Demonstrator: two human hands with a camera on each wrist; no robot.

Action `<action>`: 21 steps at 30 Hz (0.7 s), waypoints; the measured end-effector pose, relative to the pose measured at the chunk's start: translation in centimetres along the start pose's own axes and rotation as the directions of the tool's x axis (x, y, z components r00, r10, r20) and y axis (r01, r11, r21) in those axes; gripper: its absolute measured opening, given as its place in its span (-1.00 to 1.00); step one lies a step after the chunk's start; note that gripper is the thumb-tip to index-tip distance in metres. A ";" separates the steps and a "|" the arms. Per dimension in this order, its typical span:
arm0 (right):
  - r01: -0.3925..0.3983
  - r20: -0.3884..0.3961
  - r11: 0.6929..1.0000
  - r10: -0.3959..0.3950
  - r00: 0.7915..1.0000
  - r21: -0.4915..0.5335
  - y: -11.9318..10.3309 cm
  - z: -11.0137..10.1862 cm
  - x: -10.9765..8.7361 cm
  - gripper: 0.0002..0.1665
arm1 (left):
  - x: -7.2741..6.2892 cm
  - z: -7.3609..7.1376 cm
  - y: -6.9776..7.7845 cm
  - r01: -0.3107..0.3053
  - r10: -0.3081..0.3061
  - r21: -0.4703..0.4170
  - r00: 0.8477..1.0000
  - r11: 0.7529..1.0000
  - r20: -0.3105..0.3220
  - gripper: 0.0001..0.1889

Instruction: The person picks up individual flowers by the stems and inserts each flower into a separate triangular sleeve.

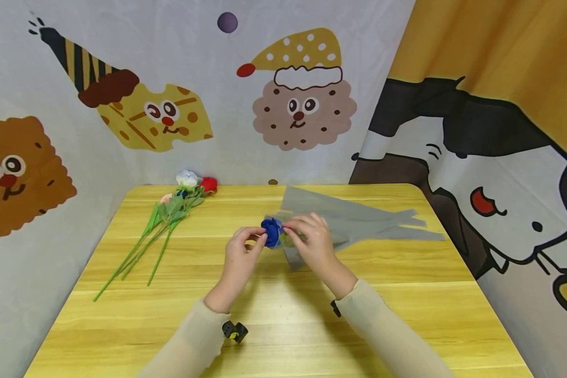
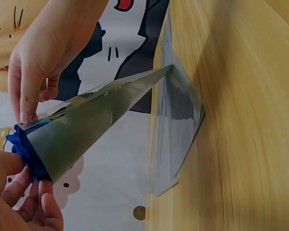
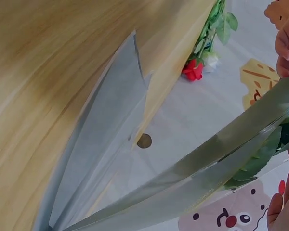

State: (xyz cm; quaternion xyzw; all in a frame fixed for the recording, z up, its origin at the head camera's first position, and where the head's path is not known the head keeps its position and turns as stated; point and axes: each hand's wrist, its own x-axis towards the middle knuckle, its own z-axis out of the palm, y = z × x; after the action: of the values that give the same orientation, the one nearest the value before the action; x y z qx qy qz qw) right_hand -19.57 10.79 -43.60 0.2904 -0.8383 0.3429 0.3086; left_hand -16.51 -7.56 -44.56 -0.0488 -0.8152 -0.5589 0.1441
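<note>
A blue rose [image 1: 271, 232] sits in the wide mouth of a translucent wrapping cone [image 2: 82, 130], its petals at the rim. My left hand [image 1: 240, 257] pinches the rose's head at the rim with thumb and fingers. On the other side, my right hand [image 1: 315, 244] pinches the edge of the cone's mouth. Green leaves [image 3: 257, 156] show through the wrap in the right wrist view. Below the cone, grey wrapping sheets [image 1: 368, 220] lie on the table, several strips pointing right. The cone's narrow end reaches down toward these sheets.
Several artificial flowers lie at the table's [image 1: 283, 336] back left, among them a white rose [image 1: 188, 179] and a red rose [image 1: 209, 185], with long green stems [image 1: 127, 257] toward the front. A printed curtain [image 1: 236, 126] hangs behind the table's back edge.
</note>
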 end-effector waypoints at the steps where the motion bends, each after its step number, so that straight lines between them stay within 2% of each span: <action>1: 0.000 0.003 1.000 0.000 1.000 0.001 0.0 0.0 0.0 -0.88 | 0.0 0.1 0.0 -0.001 0.001 0.001 1.000 1.000 0.000 -0.85; 9: -0.022 0.014 1.000 0.022 1.000 -0.005 -0.1 -0.2 0.1 -0.87 | 0.1 0.2 0.1 -0.028 0.028 0.024 1.000 0.999 -0.008 -0.88; 15: 0.010 0.018 1.000 -0.010 1.000 -0.012 -0.4 0.1 0.2 -0.88 | 0.4 0.4 0.2 -0.034 0.028 0.104 0.998 0.994 0.054 -0.88; 21: -0.008 0.031 1.000 0.009 0.999 -0.013 -0.5 0.1 0.1 -0.87 | 0.4 0.5 0.3 -0.063 0.040 0.185 0.992 0.981 0.123 -0.84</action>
State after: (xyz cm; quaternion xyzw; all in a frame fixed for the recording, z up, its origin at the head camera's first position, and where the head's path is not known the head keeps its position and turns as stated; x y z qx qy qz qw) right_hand -19.35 10.43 -43.39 0.2901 -0.8465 0.3343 0.2960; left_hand -16.87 -7.03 -44.33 -0.0894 -0.8701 -0.4712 0.1136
